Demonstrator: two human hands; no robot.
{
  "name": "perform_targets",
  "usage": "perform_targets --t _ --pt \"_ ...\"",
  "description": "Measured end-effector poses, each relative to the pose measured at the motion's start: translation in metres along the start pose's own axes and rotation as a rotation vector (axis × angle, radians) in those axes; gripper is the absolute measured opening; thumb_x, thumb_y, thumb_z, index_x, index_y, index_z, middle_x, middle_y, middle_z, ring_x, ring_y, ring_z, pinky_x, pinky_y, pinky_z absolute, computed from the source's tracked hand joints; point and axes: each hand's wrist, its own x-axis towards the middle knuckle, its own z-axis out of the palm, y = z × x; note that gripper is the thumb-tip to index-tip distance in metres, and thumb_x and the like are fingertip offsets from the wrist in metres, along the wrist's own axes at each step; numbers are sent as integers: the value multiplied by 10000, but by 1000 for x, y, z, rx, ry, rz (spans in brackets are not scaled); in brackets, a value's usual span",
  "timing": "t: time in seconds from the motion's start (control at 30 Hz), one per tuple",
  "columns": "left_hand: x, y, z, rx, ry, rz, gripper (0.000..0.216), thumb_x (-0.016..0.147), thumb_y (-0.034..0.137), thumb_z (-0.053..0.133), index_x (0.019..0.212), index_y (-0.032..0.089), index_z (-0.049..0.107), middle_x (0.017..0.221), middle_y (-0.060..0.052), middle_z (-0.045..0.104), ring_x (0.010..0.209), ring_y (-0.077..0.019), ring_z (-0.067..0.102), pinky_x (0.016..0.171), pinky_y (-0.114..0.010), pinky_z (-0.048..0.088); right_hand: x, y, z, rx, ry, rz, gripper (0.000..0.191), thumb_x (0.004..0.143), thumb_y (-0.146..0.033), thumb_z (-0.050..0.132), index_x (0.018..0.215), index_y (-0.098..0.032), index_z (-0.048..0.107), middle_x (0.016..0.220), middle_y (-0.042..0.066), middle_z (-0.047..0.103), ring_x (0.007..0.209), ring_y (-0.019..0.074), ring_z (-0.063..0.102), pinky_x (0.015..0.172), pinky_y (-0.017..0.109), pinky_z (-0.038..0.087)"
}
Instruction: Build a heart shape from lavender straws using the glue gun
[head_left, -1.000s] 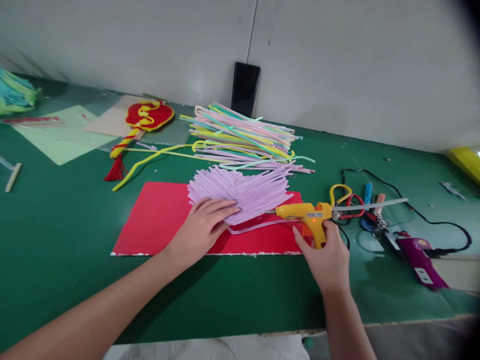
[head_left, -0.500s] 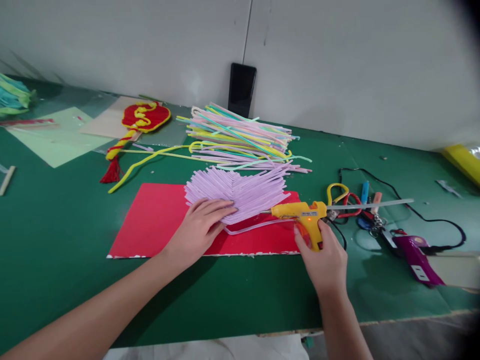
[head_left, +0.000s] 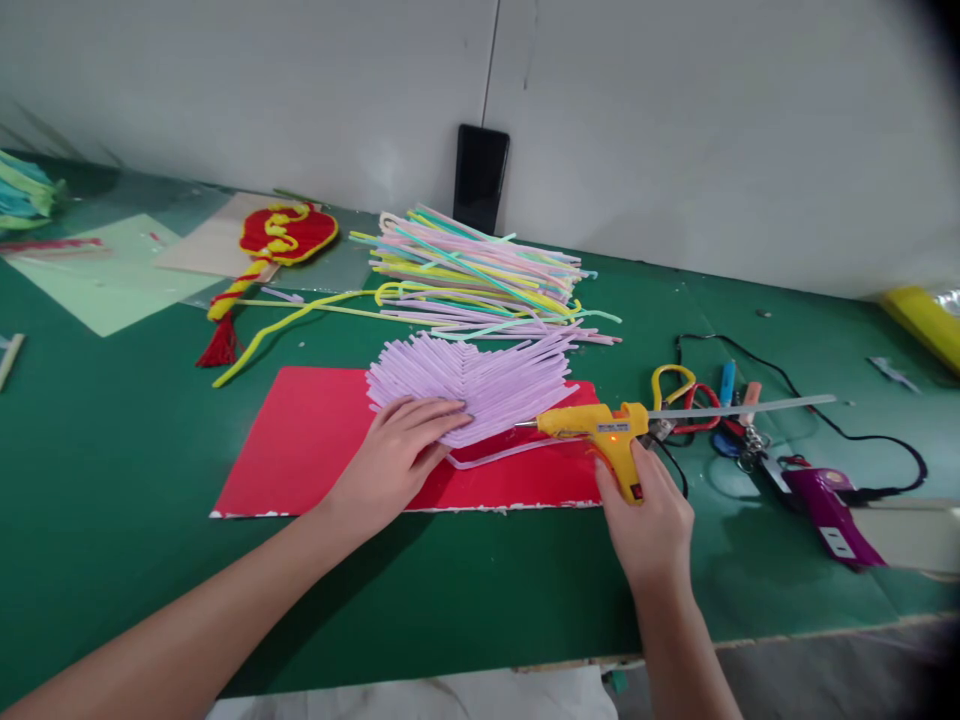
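Observation:
My left hand (head_left: pixel 397 455) lies flat, fingers together, pressing the near left edge of a heart made of lilac straws (head_left: pixel 480 380). The heart rests on a red card sheet (head_left: pixel 300 440) on the green table. My right hand (head_left: pixel 649 515) grips the handle of a yellow glue gun (head_left: pixel 600 428). Its nozzle points left at the heart's lower right edge, just above a loose lilac straw (head_left: pixel 502 453). A clear glue stick (head_left: pixel 750 408) juts out of the gun's back.
A pile of pastel straws (head_left: pixel 472 275) lies behind the heart, with a black phone (head_left: pixel 480 178) leaning on the wall. A red and yellow tasselled ornament (head_left: pixel 277 240) sits at back left. Scissors (head_left: pixel 679 390), keys, a purple device (head_left: pixel 829 510) and a black cord lie to the right.
The view has shifted slightly. My right hand has moved the glue gun a little left toward the heart. My left hand stays pressed on the straws.

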Motion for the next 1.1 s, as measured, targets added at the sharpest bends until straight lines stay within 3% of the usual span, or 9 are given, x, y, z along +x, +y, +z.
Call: perform_targets --t 0.9,1.1 --pt "0 0 0 -7 -2 -10 346 934 196 399 1237 293 533 1325 14 548 1236 -165 458 1079 -438 280 0 3 -4 -51 18 52 379 877 -356 506 1111 -77 610 1002 182 681 866 263 661 708 349 529" --pt "0 0 -1 -11 3 -6 344 935 207 390 1235 289 538 1323 3 550 1231 -174 464 1071 -448 290 9 -7 -9 -96 -31 148 530 782 -509 589 1095 -81 582 898 138 659 813 265 628 601 316 493"
